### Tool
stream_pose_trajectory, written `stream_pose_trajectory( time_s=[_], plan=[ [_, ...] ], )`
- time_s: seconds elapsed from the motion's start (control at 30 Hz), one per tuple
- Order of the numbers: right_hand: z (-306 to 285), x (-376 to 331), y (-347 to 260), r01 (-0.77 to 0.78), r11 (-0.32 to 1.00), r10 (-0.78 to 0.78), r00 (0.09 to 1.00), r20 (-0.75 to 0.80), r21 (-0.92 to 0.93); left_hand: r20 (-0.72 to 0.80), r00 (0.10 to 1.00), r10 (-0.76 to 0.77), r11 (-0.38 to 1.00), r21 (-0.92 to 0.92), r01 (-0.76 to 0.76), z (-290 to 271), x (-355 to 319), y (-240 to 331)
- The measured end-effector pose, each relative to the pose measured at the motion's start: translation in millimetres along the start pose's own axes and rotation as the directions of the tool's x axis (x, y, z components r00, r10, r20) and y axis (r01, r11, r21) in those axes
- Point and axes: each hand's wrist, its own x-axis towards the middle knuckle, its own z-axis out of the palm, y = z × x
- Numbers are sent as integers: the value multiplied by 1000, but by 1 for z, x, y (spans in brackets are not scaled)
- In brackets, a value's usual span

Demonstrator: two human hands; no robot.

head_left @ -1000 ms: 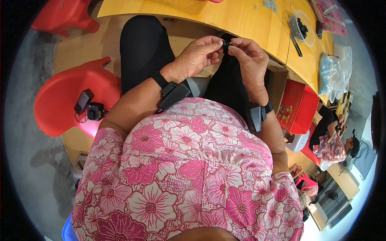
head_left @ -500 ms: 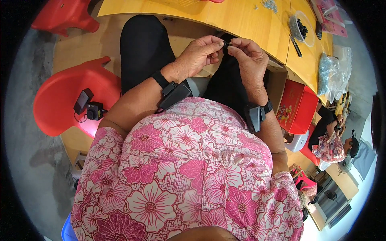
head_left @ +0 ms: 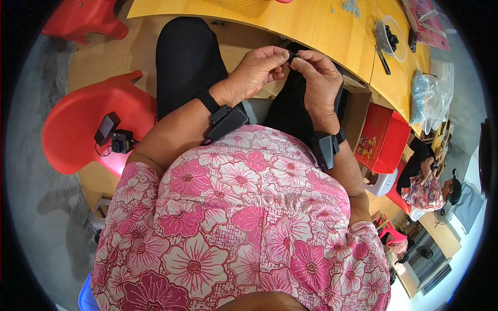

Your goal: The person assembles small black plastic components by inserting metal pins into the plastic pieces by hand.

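Observation:
My left hand and my right hand meet fingertip to fingertip over my lap, just below the edge of a yellow wooden table. Between the fingertips they pinch a tiny dark part, too small to make out. Each wrist wears a black strapped device. My legs in black trousers lie under the hands.
A clear bowl of small dark pieces and a black tool lie on the table. A plastic bag sits at its right end. A red chair holding a black charger stands to my left. A red box and a seated person are at right.
Both hands stay together at the same spot; only the fingertips shift slightly on the small part.

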Motion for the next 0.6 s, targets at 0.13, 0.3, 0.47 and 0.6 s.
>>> stream_pose_trajectory(
  time_s=[0.13, 0.3, 0.47, 0.6],
  plan=[
    [-3, 1, -7, -86, 996, 86, 996, 34, -8, 2, 1000, 6, 1000, 12, -6, 5, -3, 4],
    [-2, -1, -6, -83, 996, 83, 996, 13, -19, 25, 1000, 8, 1000, -2, -8, 2, -2, 2],
    [3, -5, -3, -16, 998, 15, 1000, -10, -59, 5, 1000, 15, 1000, -10, -15, 2, -1, 1],
    [2, -4, -1, 18, 996, -20, 999, -25, -90, 5, 1000, 23, 1000, -6, -23, 1, 0, -1]
  ],
)
